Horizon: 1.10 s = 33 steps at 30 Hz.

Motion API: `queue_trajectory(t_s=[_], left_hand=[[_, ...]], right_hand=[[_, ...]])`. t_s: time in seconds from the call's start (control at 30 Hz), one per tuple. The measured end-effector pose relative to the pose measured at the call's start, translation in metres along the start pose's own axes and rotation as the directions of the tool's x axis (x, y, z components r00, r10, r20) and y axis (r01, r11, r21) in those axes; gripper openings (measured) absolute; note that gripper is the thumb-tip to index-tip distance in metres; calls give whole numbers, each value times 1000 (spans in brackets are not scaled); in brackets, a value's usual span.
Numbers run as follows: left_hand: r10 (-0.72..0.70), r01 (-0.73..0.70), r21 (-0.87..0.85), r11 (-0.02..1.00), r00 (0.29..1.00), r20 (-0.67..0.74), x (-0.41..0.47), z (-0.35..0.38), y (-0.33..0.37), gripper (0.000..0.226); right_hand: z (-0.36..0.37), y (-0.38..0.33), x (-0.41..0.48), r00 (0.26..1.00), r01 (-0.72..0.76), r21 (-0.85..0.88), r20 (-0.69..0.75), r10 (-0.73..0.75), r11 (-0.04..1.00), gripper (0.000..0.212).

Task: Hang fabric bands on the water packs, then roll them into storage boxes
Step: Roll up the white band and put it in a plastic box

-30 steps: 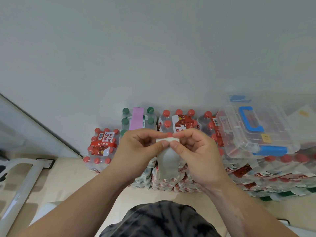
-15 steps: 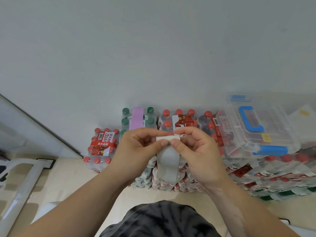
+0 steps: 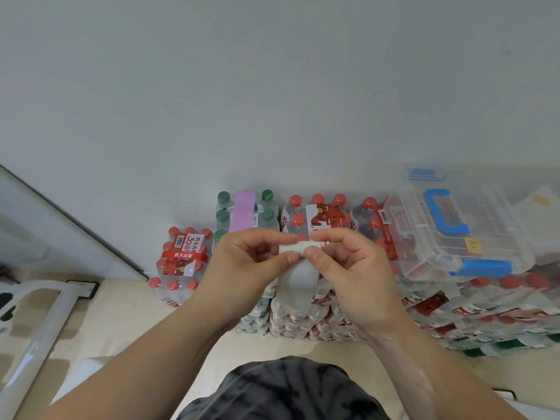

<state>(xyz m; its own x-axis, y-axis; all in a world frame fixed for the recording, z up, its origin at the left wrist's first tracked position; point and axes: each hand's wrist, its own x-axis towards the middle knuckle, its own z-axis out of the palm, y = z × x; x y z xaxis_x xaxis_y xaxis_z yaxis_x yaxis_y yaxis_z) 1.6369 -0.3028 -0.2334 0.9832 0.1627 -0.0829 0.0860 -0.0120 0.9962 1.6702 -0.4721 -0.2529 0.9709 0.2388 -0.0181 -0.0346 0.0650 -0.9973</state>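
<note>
A grey-white fabric band (image 3: 298,280) hangs down in front of me, its top end rolled into a small coil. My left hand (image 3: 248,268) and my right hand (image 3: 351,271) both pinch that coil between thumb and fingers. Behind the hands stand stacked water packs (image 3: 321,216) with red caps against the wall. A pink fabric band (image 3: 241,210) lies over the green-capped pack (image 3: 224,213). A clear storage box (image 3: 454,231) with a blue handle and blue latches rests on the packs at the right.
A lower pack of red-capped bottles (image 3: 181,262) sits on the floor at the left. White tubular furniture (image 3: 42,328) stands at the far left. A plain wall rises behind the packs. Beige floor lies between me and the stacks.
The hanging part of the grey-white band has grown shorter as the coil at its top end is turned between my fingers. The hands stay in about the same place.
</note>
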Motion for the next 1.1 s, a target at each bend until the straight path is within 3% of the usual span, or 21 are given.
queue_trajectory(t_s=[0.43, 0.77, 0.93, 1.1], left_hand=[[20, -19, -9, 1000, 1000, 19, 3, 1, 2, 20], [27, -27, -48, 999, 1000, 7, 5, 3, 0, 23], [-1, 3, -61, 998, 1000, 25, 7, 4, -1, 28], [-11, 11, -41, 999, 1000, 13, 7, 4, 0, 25]], right_hand=[[-2, -2, 3, 999, 19, 5, 27, -19, 1000, 14], [-4, -2, 4, 1000, -2, 40, 18, 1, 999, 26], [-4, -3, 6, 1000, 16, 25, -18, -16, 1000, 16], [-3, -3, 4, 1000, 8, 27, -11, -8, 1000, 24]])
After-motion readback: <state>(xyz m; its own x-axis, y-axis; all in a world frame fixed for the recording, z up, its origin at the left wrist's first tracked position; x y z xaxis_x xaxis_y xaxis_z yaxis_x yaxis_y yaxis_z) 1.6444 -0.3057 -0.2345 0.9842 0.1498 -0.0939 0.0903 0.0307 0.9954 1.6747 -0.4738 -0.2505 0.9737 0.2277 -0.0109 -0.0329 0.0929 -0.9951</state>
